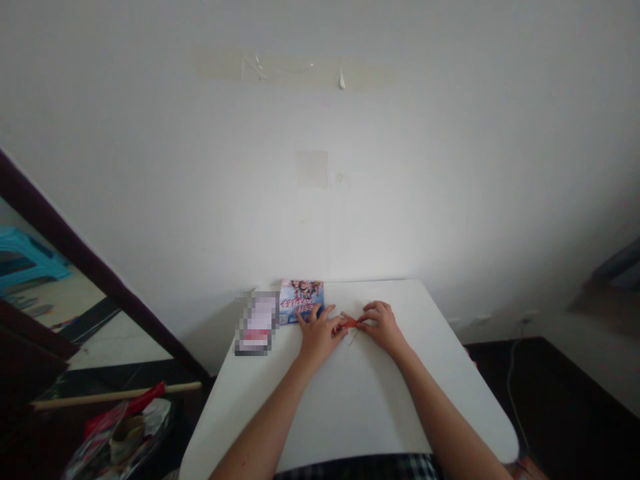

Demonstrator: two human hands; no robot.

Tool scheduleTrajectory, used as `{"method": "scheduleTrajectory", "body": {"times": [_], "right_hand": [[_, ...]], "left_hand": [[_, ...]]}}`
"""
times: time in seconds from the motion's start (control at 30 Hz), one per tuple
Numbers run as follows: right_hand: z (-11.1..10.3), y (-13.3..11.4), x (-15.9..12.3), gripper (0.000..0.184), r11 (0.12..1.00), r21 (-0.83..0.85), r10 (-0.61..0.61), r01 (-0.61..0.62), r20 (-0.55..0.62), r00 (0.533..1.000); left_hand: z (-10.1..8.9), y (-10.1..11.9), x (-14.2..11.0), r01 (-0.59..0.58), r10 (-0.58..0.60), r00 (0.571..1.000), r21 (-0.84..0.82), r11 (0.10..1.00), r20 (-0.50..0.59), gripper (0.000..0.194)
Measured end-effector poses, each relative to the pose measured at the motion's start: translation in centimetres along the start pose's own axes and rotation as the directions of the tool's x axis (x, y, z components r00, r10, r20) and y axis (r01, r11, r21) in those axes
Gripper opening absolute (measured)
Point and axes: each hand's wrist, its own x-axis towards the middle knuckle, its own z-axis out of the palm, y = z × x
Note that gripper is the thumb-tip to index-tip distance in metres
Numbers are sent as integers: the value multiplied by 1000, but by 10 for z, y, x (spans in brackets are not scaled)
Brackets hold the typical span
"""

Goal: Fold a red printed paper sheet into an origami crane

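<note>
Between my two hands, just above or on the white table [350, 400], is a small orange piece [351, 322] that looks thin and soft; its exact kind is too small to make out. My left hand [319, 337] pinches its left end with thumb and forefinger, the other fingers spread toward a printed card [301, 300]. At the opposite end, the fingertips of my right hand [383, 327] are closed on it. A thin dark strand [353, 338] hangs or lies just below the orange piece.
A blurred phone-like slab [257, 323] lies at the table's left edge. The table's far side meets a white wall [425, 167]. Left on the floor are a wooden stick [120, 395] and an open bag of items [125, 440]. A cable [511, 380] runs down at right.
</note>
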Motion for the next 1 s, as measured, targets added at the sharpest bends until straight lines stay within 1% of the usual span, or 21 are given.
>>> {"method": "scheduleTrajectory", "body": {"times": [0.17, 0.33, 0.73, 1.0], "right_hand": [[1, -1, 1, 2, 1000, 11, 20, -20, -3, 1000], [2, -6, 2, 3, 998, -18, 55, -55, -13, 998], [-2, -21, 0, 5, 993, -79, 87, -89, -33, 996], [0, -14, 0, 1, 996, -24, 84, -84, -33, 996]], "left_hand": [[0, 2, 0, 15, -15, 1000, -4, 1000, 3, 23], [-1, 4, 2, 42, -42, 999, 8, 999, 20, 25], [0, 6, 1, 74, -74, 997, 12, 997, 18, 25], [0, 7, 0, 92, -93, 996, 18, 996, 9, 24]]}}
